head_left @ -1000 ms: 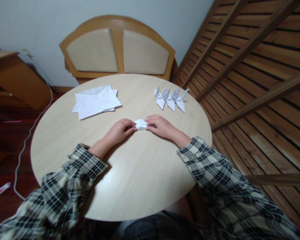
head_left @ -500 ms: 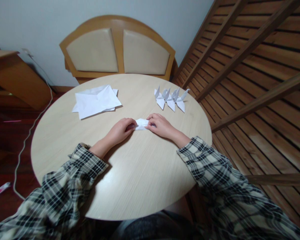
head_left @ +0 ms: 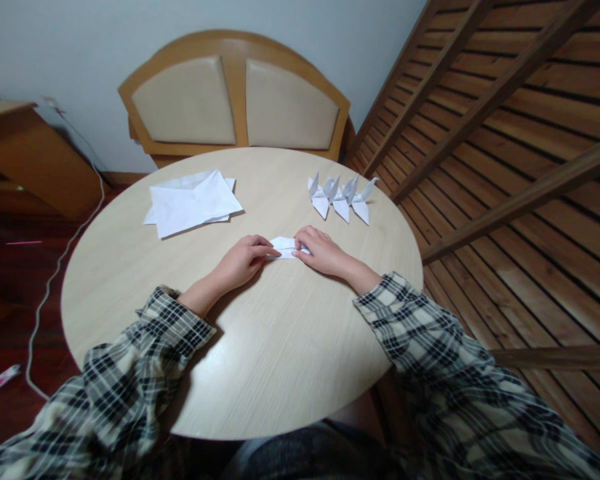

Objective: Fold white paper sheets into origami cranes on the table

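A small folded piece of white paper (head_left: pixel 283 248) lies on the round table (head_left: pixel 280 347), between my two hands. My left hand (head_left: pixel 246 259) has its fingers closed on the paper's left end, with the index finger stretched along it. On the other end, my right hand (head_left: pixel 321 251) pinches the paper between thumb and fingers. Both ends are partly hidden under the fingers. Beyond my right hand stand several white paper cranes (head_left: pixel 341 199) in a close row. Past my left hand is a stack of white paper sheets (head_left: pixel 195 203).
A wooden headboard with cream padded panels (head_left: pixel 185 103) rises behind the table. A slatted wooden partition (head_left: pixel 520 167) runs along the right side. At the left are a wooden desk (head_left: pixel 40 160) and a white cable (head_left: pixel 55 273) trailing over the dark floor.
My left fingers have shifted slightly, the index finger now straighter over the paper. My right hand stays almost in place. The cranes and the sheets have not moved.
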Tool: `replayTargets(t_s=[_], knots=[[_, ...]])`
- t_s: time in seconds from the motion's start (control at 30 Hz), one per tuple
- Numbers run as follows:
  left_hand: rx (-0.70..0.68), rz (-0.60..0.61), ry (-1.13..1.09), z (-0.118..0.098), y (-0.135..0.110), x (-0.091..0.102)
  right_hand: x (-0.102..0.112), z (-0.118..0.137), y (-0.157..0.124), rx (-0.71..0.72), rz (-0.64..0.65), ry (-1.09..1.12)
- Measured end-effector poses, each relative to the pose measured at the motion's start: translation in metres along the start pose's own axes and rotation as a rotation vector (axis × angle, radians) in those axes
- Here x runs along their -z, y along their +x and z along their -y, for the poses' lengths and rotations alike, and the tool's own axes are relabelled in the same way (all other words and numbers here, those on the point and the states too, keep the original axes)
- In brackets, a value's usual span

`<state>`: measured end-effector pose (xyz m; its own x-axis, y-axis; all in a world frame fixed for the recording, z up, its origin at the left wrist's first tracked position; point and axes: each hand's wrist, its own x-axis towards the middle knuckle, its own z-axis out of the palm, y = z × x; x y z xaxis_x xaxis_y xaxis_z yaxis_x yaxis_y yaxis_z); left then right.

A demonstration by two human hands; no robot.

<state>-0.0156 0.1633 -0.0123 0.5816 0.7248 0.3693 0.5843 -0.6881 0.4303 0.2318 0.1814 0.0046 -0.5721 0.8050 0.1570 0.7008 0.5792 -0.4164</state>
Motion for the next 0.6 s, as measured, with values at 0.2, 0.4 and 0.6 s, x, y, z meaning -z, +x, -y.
replayTargets(t_s=[0.2, 0.4, 0.6], knots=[[-0.008, 0.010, -0.001, -0.001, 0.001, 0.001, 0.006, -0.005, -0.002, 0.041, 0.071, 0.040], [-0.028, 0.006, -0.003, -0.001, 0.000, 0.001, 0.013, -0.006, -0.005, 0.087, 0.088, 0.079], [-0.089, -0.018, 0.061, 0.002, 0.000, -0.003, 0.013, -0.007, -0.005, 0.087, 0.032, 0.123]])
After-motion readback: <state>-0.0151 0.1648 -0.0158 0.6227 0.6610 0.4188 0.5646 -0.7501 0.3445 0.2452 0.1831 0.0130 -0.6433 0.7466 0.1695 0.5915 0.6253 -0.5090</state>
